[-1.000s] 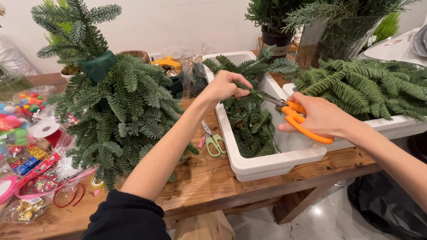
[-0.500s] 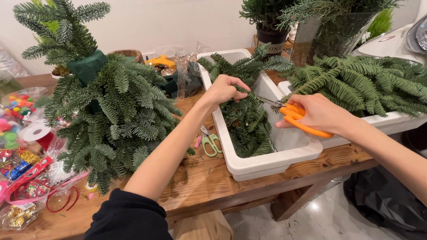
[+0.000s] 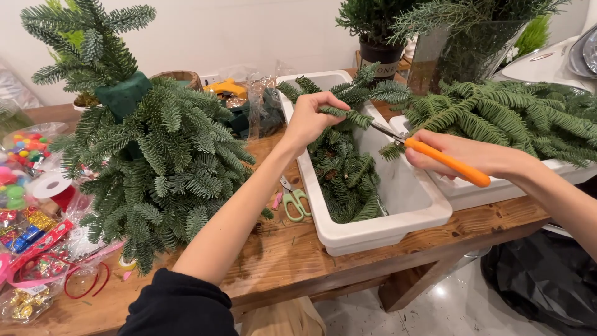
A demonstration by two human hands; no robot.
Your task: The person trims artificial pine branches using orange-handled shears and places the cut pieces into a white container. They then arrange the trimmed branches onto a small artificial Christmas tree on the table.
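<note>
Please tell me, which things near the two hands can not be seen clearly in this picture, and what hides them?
Head view only:
- Scissors: the right hand covers the finger loops; the blade tips are lost among the needles.
- Cut end of the fir sprig: hidden inside the left hand.
- Bottom of the white tub: partly covered by green cuttings.
- Second tub: its far side is buried under branches.

Bare tub floor between heaped sprigs and fir boughs.
</note>
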